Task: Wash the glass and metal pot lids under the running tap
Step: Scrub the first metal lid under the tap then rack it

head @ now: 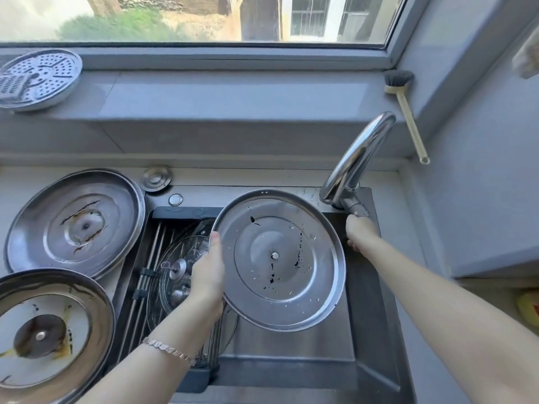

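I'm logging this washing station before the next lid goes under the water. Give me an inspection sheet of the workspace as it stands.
Surface: dark sink with a rod rack on its left side; pale counter around it.
Job's things: metal lid, inner side showing dark specks, held over the sink; glass lids on the rack; two stained lids on the left counter; no water seen from the tap.
Clutter: steamer tray and dish brush on the windowsill; yellow object at the right edge.
Grippers: left hand grips the metal lid's rim; right hand holds the tap handle.
Cables: nothing seen.
Surroundings: window behind the sink, daylight outside.
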`<state>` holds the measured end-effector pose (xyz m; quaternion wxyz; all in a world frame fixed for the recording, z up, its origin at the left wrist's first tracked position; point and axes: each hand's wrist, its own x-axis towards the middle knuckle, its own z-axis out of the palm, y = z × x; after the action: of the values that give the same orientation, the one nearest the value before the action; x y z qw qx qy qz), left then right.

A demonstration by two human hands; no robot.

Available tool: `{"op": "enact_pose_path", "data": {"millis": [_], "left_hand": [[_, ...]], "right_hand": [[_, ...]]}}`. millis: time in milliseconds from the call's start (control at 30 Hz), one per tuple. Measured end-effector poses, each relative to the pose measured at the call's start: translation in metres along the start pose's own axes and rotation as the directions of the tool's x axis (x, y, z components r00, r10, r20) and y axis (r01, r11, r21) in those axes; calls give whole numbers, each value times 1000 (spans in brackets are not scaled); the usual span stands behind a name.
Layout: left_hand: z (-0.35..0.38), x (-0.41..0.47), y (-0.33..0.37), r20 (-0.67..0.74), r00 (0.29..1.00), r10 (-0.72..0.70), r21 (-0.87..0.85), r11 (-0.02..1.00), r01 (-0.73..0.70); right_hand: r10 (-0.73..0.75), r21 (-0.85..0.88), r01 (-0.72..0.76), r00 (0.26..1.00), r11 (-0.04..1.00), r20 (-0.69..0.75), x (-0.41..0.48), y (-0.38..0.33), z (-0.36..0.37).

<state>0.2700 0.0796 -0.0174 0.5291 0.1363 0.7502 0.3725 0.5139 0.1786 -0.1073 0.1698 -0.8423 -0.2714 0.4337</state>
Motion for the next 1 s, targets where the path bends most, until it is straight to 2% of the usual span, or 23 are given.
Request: {"op": "enact_pose_path", "data": {"millis": [100,433,567,633,667,700,733,767,800,867,900,967,1000], "left_hand": [[3,1,-2,21,999,-27,-20,999,27],[6,-1,-6,47,998,-41,53,998,38],[7,2,-7,63,998,-30,39,999,28],[8,2,-7,56,998,-29,34,999,27],[9,4,-8,51,998,-26,27,999,25],[9,4,-9,43,999,-26,14,1000,25],[10,5,-11,26,999,-22,11,1000,22],[11,4,-11,16,1000,-15,16,1000,15],[13,2,-10,14,1000,-6,27,1000,5],[18,-7,-5,11,1000,27,64,998,-28],[21,-11,-4,8,999,50,87,995,-51],[23,-15,-4,1,994,113,130,985,-112],[21,-17,-6,-5,991,133,141,981,-131]], "right_hand": [[-36,8,36,999,999,-3,1,6,-2],[-138,-123,139,990,983,19,-3,13,-12],[-129,-147,131,991,980,22,-14,8,-16],[-142,-169,137,990,976,-18,-23,6,-16],[-191,-217,168,977,962,-90,-31,6,-15],[-306,-292,250,938,923,-165,-43,7,-13],[-471,-375,380,862,846,-188,-54,10,-9],[-617,-452,508,776,733,-128,-68,13,-3],[-701,-506,607,713,613,6,-83,18,7],[-736,-497,767,596,405,321,-117,30,29],[-744,-443,841,505,311,437,-132,37,38],[-730,-341,927,340,154,593,-146,46,46],[-726,-330,938,301,108,618,-143,46,46]]}}
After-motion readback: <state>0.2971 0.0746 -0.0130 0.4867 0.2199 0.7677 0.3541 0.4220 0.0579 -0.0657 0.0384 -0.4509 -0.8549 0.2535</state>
